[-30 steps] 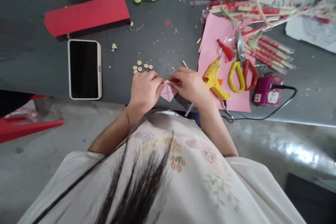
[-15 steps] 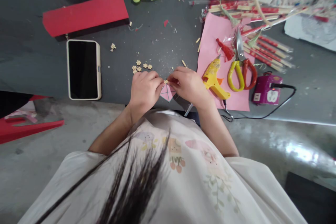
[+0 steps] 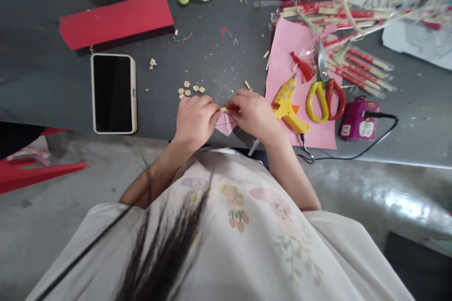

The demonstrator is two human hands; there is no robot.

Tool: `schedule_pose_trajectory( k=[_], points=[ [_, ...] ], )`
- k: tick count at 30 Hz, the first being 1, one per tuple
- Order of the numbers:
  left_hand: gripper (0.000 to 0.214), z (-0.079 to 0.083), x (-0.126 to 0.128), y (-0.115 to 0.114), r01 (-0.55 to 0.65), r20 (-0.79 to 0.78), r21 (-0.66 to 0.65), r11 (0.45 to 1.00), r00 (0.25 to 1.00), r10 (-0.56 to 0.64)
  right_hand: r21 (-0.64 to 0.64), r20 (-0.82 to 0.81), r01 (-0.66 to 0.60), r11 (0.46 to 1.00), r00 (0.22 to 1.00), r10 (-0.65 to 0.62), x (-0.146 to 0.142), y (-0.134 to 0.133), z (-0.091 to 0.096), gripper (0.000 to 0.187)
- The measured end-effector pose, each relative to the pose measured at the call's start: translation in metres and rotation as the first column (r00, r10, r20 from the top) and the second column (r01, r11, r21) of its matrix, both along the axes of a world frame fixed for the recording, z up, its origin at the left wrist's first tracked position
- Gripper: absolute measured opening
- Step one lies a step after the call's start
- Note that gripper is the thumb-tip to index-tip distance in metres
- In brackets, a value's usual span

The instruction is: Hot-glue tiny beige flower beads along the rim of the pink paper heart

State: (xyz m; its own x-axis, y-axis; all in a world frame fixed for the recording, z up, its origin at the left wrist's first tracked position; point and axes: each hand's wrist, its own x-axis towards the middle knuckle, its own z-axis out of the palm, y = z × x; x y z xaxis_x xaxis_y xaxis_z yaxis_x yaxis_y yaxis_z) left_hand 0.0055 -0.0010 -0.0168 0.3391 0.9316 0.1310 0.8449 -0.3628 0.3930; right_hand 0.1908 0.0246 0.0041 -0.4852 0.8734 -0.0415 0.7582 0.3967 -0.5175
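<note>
Pink diamond [image 3: 226, 125] near table edge [image 3: 155, 137]

Dark grey, flat-topped table [image 3: 208, 61] spans twelve o'clock. Smooth grey floor [image 3: 45, 225] extends below at eight and four o'clock; bright white reflection [image 3: 406, 204] near four.

Soft light, white glare on the floor [image 3: 399, 204], blurred hair [image 3: 160, 250], stretched edges

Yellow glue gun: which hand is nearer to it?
Right. The right hand is close beside the yellow glue gun, on its left side; the left hand is farther left, beyond the right hand.
</note>
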Motion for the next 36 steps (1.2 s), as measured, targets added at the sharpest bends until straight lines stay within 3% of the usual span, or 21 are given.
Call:
schedule_pose_trajectory(
  k=[27,36],
  points=[
    [0.018,0.004,0.000,0.002,-0.019,0.024,-0.068,0.997,0.999,0.020,0.022,0.037,0.001,1.000,0.999,-0.001,0.003,-0.001,0.001,0.015],
    [0.017,0.005,0.000,0.001,-0.018,0.017,-0.064,0.998,1.000,0.020,0.032,0.014,0.138,0.990,0.990,-0.138,0.011,0.010,0.010,0.009]
  ],
)
